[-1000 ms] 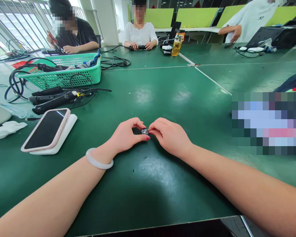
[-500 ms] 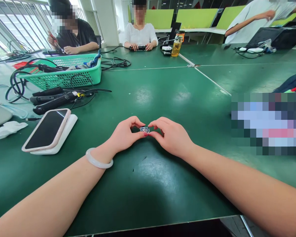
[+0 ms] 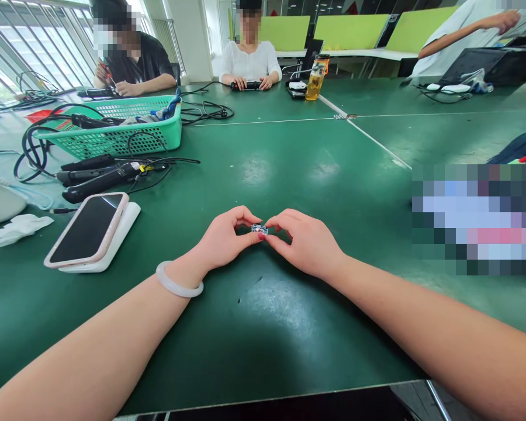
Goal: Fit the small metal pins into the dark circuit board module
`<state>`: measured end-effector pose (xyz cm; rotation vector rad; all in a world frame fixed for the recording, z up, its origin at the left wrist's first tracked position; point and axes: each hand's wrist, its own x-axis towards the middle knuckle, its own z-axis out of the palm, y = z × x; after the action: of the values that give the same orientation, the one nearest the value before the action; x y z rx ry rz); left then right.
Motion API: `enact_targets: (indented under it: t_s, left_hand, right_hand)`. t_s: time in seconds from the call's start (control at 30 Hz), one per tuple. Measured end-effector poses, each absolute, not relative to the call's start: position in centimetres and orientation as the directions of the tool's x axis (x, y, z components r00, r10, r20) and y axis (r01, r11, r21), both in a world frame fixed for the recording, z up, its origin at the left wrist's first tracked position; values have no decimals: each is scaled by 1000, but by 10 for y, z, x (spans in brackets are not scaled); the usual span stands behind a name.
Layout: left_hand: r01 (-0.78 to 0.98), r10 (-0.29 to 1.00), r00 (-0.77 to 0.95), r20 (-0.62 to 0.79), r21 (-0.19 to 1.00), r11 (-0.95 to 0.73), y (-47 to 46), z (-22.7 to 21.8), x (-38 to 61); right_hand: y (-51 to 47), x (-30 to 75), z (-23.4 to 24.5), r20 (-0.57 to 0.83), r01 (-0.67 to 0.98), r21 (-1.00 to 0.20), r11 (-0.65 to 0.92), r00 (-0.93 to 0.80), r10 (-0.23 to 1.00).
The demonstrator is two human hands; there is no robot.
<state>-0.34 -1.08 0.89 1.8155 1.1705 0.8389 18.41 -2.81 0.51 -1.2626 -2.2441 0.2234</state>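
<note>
Small circuit board point(image 3: 259, 230), or what looks like one: a tiny dark piece with pale markings, just above the middle of the frame, held at or just over a dark green table point(image 3: 263, 327). Two bare hands meet around it.

The left hand point(image 3: 225, 237), with a pale bracelet point(image 3: 175, 285) at its wrist, grips the piece between forefinger and thumb, forefinger on the far edge and red-nailed thumb on the near edge. The right hand point(image 3: 304, 242) has its forefinger and thumb at the piece's right end; I cannot tell whether they pinch it or only touch it.

The step in hand appears to be close fingertip handling of the piece. The next move would seem to call for a light, steady hold from the left fingers and small, careful motions from the right.

The long axis runs left to right across the frame, from one hand towards the other. Fingers cover parts of the edges, and no clear front shows, so which way it points cannot be told.

At the left lies a phone point(image 3: 90, 228) on a white slab point(image 3: 123, 234); a green basket point(image 3: 114, 141) stands at upper left.
</note>
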Motion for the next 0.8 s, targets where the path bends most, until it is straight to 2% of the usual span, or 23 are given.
enact_targets:
  t_s: [0.17, 0.5, 0.67, 0.8]
  left_hand:
    - [360, 938, 340, 61, 914, -189, -14, 11, 0]
    - [328, 936, 343, 76, 924, -195, -16, 12, 1]
    - [368, 938, 338, 74, 907, -204, -16, 12, 2]
    - [413, 927, 353, 128, 868, -277, -17, 9, 0]
  right_hand:
    - [-30, 185, 6, 395, 740, -388, 550, -406, 824]
    - [-33, 185, 8, 408, 751, -375, 543, -392, 824]
    - [-32, 184, 8, 417, 755, -350, 555, -404, 814]
    - [-31, 185, 7, 413, 759, -326, 564, -422, 807]
